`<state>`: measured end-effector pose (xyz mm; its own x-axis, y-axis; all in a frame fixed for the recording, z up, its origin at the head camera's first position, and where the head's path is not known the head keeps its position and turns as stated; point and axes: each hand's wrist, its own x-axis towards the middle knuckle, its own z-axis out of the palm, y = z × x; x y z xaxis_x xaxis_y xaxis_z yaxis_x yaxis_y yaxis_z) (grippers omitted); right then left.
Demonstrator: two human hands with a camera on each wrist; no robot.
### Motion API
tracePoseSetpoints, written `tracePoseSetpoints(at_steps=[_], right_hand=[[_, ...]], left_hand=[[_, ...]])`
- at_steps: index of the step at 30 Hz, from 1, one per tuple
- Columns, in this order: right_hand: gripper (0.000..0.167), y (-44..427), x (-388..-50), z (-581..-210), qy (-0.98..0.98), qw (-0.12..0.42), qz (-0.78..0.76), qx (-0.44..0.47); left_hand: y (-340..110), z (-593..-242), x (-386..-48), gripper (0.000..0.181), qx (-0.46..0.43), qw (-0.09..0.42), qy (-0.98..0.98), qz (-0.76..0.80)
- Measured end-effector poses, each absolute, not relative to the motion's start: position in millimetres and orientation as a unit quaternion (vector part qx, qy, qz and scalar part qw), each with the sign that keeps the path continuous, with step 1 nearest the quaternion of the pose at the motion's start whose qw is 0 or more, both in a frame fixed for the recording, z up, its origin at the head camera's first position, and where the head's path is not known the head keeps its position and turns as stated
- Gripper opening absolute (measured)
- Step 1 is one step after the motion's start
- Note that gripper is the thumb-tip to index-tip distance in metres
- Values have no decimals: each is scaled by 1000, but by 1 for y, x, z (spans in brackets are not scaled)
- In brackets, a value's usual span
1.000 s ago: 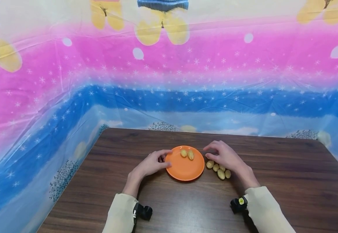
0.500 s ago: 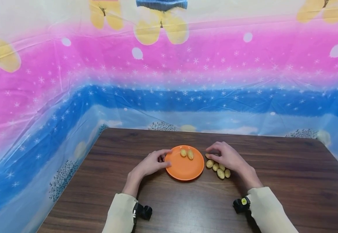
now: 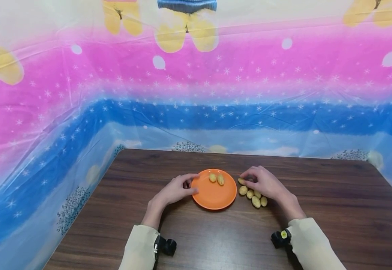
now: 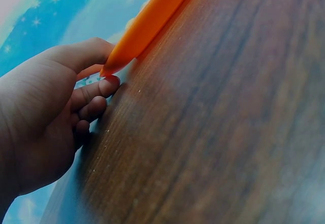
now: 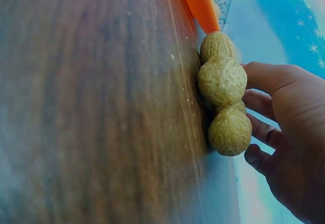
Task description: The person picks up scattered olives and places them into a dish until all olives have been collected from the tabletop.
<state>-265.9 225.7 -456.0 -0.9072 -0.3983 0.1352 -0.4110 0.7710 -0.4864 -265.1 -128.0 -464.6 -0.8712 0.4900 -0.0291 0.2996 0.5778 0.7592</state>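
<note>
An orange plate lies on the table with two small wrinkled yellow potatoes near its far rim. My left hand holds the plate's left edge. In the left wrist view the thumb and fingers lie about the orange rim. Just right of the plate my right hand pinches a small potato between thumb and index finger. Several more small potatoes lie in a cluster by that hand, partly under it. In the right wrist view the nearer potatoes hide the right fingertips.
The dark wooden table extends around the plate and both arms. Behind it and at its sides hangs a patterned cloth. Black wrist cameras are strapped near both cuffs.
My right hand has lowered slightly and moved a little rightward, its thumb and index finger closing on a potato at the cluster's far end. The left hand and plate stay in place.
</note>
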Motion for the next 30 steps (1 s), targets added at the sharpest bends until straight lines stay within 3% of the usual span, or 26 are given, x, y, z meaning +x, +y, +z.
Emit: tracePoseSetpoints(at_steps=[14, 30], right_hand=[[22, 225, -268, -457, -943, -12, 263, 203], [21, 223, -267, -454, -940, 24, 276, 201]], left_hand=[[-128, -464, -264, 54, 223, 116, 881, 401], [-127, -465, -266, 54, 225, 113, 883, 395]])
